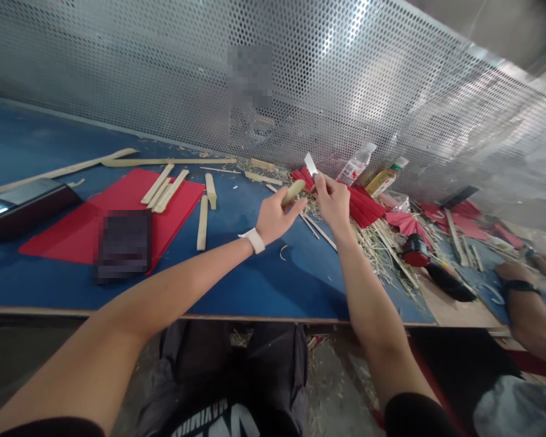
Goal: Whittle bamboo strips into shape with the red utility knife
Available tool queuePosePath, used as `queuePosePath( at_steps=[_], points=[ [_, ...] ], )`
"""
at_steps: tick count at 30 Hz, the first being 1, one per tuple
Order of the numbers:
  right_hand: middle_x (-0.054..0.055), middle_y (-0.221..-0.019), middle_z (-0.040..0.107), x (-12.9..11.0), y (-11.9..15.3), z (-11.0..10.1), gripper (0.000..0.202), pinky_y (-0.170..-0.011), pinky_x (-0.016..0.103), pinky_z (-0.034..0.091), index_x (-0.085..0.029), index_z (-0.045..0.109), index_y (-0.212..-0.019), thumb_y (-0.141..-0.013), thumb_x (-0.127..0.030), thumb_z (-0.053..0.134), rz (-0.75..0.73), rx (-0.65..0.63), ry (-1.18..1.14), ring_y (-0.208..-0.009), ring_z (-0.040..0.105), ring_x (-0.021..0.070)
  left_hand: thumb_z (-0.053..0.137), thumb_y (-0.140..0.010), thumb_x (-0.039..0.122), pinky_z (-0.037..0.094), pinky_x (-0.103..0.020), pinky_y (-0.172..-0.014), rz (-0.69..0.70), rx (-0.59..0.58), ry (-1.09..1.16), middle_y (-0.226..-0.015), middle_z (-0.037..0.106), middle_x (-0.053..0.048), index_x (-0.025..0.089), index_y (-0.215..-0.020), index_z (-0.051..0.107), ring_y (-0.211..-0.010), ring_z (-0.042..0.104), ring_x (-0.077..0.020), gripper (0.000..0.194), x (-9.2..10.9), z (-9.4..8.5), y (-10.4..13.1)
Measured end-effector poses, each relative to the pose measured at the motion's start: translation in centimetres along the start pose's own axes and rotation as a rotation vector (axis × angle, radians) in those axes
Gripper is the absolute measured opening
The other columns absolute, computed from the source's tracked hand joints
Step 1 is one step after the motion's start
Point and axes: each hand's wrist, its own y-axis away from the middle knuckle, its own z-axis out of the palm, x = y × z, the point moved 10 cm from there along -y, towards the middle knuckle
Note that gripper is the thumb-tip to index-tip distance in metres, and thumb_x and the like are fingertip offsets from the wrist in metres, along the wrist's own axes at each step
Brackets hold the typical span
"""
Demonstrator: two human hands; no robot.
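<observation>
My left hand (274,216), with a white band on the wrist, grips a short piece of split bamboo (293,192) whose rounded end sticks out above the fingers. Close beside it, my right hand (332,203) is closed around a knife (310,164); its pale, broad blade points up and to the left. The knife's handle is mostly hidden in the fist. Blade and bamboo are apart. Below and between the hands, thin bamboo slivers (318,232) lie on the blue tabletop (259,285). Two short bamboo strips (202,223) rest left of my left hand.
Bamboo strips (170,191) and a dark blurred object (124,246) lie on red sheets (73,233). A water bottle (357,164) and a yellow drink bottle (386,176) lean by the perforated metal screen (164,79). Right: shavings, a black-and-red power tool (448,282), another person's hand (516,273).
</observation>
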Motion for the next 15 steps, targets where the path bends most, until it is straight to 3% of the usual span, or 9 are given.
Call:
queuePosePath(
  at_steps=[4,6,11,15],
  points=[
    [0.000,-0.054,0.049,0.9,-0.2,1.1,0.082,-0.059,0.036,0.039,-0.026,0.067,-0.078,-0.107,-0.092,0.027,0.053,-0.081,-0.159,-0.053,0.050,0.0199,0.075,-0.100,0.045,0.047,-0.033,-0.065,-0.067,0.046,0.011,-0.071,0.059,0.001,0.026,-0.089,0.052,-0.063,0.055,-0.0159,0.032,-2.1,-1.1,-0.8],
    [0.001,-0.055,0.051,0.4,-0.1,1.5,0.083,-0.060,0.036,0.039,-0.026,0.068,-0.077,-0.106,-0.094,0.030,0.012,-0.127,-0.136,-0.054,0.051,0.0196,0.075,-0.099,0.038,0.049,-0.034,-0.068,-0.090,0.047,0.025,-0.075,0.063,0.000,0.025,-0.093,0.055,-0.065,0.058,-0.0160,0.025,-2.9,-1.2,-1.0],
    [0.002,-0.058,0.055,-1.7,0.7,2.2,0.088,-0.066,0.036,0.040,-0.024,0.070,-0.074,-0.101,-0.099,0.033,-0.129,-0.231,-0.001,-0.061,0.054,0.0200,0.076,-0.098,0.035,0.050,-0.034,-0.068,-0.112,0.024,0.043,-0.075,0.063,0.001,0.025,-0.096,0.055,-0.064,0.059,-0.0153,0.024,-3.2,-1.0,-1.1],
    [0.004,-0.063,0.060,-3.4,1.7,3.1,0.086,-0.068,0.036,0.038,-0.023,0.069,-0.074,-0.105,-0.094,0.033,-0.206,-0.343,0.067,-0.064,0.056,0.0209,0.080,-0.095,0.034,0.048,-0.032,-0.065,-0.083,-0.002,0.051,-0.076,0.064,0.001,0.024,-0.100,0.057,-0.065,0.059,-0.0155,0.026,-2.8,-0.8,-1.1]
  ],
)
